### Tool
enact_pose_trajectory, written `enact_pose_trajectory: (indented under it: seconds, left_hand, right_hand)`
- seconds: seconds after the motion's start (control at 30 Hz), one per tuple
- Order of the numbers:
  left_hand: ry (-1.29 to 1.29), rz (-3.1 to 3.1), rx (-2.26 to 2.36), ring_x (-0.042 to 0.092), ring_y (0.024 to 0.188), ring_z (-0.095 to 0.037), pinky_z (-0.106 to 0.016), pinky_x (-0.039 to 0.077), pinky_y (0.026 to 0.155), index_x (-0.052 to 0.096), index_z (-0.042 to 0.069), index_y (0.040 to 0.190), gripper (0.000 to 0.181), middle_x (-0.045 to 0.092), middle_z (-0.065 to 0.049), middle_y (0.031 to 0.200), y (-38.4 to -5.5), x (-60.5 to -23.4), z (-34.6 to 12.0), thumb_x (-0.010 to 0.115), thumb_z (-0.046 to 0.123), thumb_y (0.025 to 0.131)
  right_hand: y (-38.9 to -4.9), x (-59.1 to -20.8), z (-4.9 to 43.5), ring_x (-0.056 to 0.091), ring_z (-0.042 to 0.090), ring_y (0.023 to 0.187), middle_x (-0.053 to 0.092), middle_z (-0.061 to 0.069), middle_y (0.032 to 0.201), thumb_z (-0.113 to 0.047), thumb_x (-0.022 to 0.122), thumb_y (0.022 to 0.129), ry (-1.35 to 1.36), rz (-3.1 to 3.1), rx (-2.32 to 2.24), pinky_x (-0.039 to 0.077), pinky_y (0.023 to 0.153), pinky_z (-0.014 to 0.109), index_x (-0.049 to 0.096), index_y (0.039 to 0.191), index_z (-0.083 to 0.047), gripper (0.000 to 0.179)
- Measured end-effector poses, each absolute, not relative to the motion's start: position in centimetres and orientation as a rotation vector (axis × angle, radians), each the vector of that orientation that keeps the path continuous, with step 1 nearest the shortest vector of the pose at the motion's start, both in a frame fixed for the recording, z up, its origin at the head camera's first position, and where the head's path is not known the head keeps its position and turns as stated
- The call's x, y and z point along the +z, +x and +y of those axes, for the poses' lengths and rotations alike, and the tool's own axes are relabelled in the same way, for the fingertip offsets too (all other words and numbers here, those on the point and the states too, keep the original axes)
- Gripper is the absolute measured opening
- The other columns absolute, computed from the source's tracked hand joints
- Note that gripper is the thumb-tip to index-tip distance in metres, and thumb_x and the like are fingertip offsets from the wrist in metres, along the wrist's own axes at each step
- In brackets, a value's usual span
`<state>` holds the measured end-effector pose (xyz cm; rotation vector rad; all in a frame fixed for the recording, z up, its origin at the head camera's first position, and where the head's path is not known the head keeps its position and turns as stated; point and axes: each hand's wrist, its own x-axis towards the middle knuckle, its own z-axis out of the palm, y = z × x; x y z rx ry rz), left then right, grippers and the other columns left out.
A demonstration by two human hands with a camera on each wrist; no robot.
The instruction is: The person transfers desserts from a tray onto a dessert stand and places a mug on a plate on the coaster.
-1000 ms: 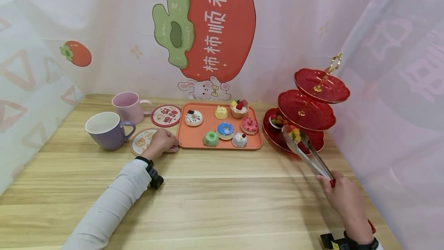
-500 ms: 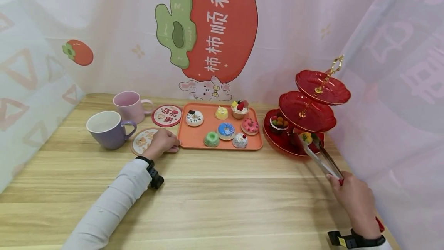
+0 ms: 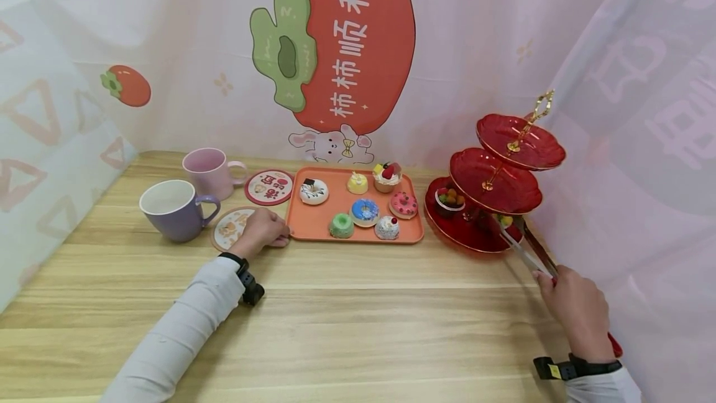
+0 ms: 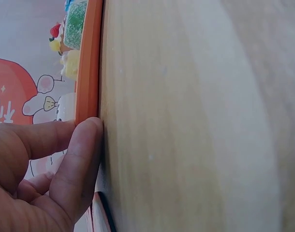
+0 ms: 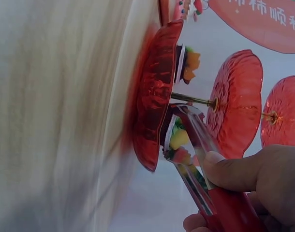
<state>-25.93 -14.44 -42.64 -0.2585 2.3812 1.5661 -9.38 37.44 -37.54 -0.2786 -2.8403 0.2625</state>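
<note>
My left hand pinches the near left corner of the orange tray between thumb and fingers, close over the wooden table. My right hand grips red-handled metal tongs. The tong tips lie either side of a fruit-topped cupcake at the bottom plate of a red three-tier stand. In the head view the middle plate partly hides this cupcake. A second fruit-topped cupcake sits on the bottom plate's left side.
Several toy donuts and cakes stand on the tray, among them a blue donut and a white donut. A purple mug, a pink mug and two round coasters are at the left. The red top plate overhangs the right side.
My right hand has moved right with the tongs, and the cupcake between their tips has gone rightward and down beneath the middle plate. My left hand keeps its place at the tray.
</note>
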Motion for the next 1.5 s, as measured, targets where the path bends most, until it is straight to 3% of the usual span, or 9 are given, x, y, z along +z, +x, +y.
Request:
enact_pose_trajectory:
  seconds: [0.77, 1.5]
  left_hand:
    - [-0.271, 2.384, 1.557, 0.065, 0.058, -0.016, -0.027, 0.057, 0.057, 0.066, -0.010, 0.093, 0.013, 0.067, -0.011, 0.078, -26.0, -42.6, -14.1, 0.061, -0.001, 0.084]
    - [-0.275, 2.379, 1.542, 0.065, 0.059, -0.016, -0.028, 0.057, 0.058, 0.066, -0.010, 0.096, 0.016, 0.066, -0.012, 0.075, -26.1, -42.5, -14.4, 0.061, 0.000, 0.084]
  right_hand:
    - [-12.0, -38.3, 38.8, 0.047, 0.037, 0.045, 0.048, 0.020, 0.055, -0.027, 0.060, 0.089, -0.345, -2.857, 0.331, 0.035, 0.032, 0.044, 0.054, 0.073, 0.006, 0.037]
    - [-12.0, -38.4, 38.6, 0.044, 0.030, 0.045, 0.044, 0.013, 0.055, -0.031, 0.060, 0.089, -0.404, -2.874, 0.362, 0.033, 0.032, 0.038, 0.052, 0.072, 0.004, 0.039]
